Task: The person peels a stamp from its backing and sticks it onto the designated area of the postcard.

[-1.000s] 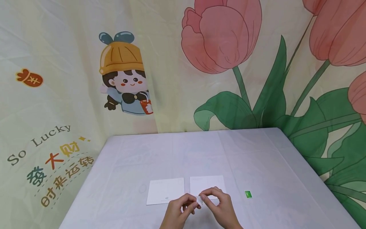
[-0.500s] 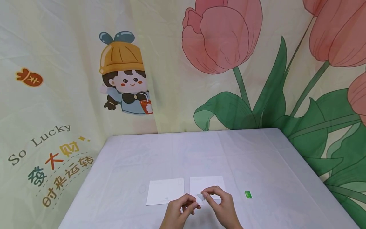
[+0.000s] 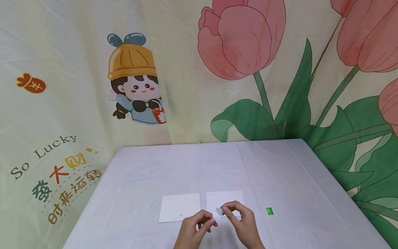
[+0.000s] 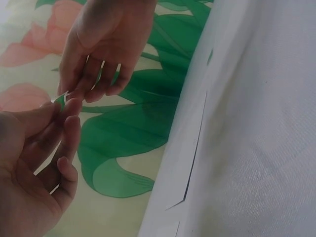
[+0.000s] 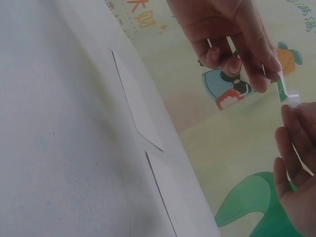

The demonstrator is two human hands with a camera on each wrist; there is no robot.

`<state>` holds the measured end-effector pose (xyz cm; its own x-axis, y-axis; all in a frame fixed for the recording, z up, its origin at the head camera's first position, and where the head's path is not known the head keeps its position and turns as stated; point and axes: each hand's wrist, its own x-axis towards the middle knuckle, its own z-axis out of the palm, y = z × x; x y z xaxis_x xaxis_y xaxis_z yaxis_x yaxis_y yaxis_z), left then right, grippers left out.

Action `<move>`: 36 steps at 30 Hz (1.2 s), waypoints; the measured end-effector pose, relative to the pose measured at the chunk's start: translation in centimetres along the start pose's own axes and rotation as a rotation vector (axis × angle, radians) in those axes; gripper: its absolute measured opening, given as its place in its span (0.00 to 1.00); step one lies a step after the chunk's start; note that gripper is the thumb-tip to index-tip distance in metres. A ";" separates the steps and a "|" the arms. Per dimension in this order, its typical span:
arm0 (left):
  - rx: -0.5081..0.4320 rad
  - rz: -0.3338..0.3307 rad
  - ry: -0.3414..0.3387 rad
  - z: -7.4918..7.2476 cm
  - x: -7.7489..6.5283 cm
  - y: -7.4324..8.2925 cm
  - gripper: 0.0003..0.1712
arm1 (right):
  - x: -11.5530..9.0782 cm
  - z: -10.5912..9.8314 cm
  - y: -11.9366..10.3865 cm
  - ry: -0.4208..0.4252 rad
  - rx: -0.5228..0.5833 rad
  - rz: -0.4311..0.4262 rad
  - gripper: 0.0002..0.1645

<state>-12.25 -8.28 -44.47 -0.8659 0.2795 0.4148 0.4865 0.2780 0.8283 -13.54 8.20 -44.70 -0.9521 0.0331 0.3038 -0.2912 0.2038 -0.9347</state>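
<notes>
Above the front of the table, my left hand [image 3: 196, 228] pinches a small stamp sticker [image 5: 282, 89] between thumb and fingertips; its green face shows in the wrist views. Facing it, my right hand [image 3: 242, 221] pinches a thin whitish backing film [image 5: 293, 99] that stands bent at the sticker's edge. Whether film and sticker still touch is too small to tell. Behind the hands lie two white postcards, a left card [image 3: 179, 206] and a right card [image 3: 224, 199], partly hidden by the right hand. Another green stamp [image 3: 270, 211] lies flat to the right.
A white cloth covers the table [image 3: 199, 166]. At its back edge hangs a curtain [image 3: 186, 69] printed with pink tulips, green leaves and a cartoon child. The two cards lie side by side with a narrow gap.
My right hand has moved slightly right and up from the left hand, and the whitish film between them shows larger and more bent. My left hand has stayed nearly still.
</notes>
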 end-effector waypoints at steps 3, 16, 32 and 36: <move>-0.001 -0.011 -0.004 -0.1 0.0 0.1 0.03 | 0.0 0.0 0.1 0.004 0.007 -0.014 0.05; -0.007 -0.023 0.003 0.0 0.0 0.3 0.04 | 0.0 -0.2 0.2 0.020 0.009 -0.044 0.05; 0.011 -0.025 -0.007 1.0 -0.8 -3.7 0.02 | 0.0 -1.0 0.2 0.056 -0.032 0.004 0.04; 0.007 -0.044 -0.019 0.8 -0.7 -3.1 0.02 | 0.0 -1.2 0.4 0.069 -0.036 -0.016 0.04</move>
<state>-13.01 -8.58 -47.65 -0.8842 0.2845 0.3704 0.4486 0.2966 0.8431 -13.54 9.48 -44.82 -0.9383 0.0969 0.3319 -0.3017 0.2397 -0.9228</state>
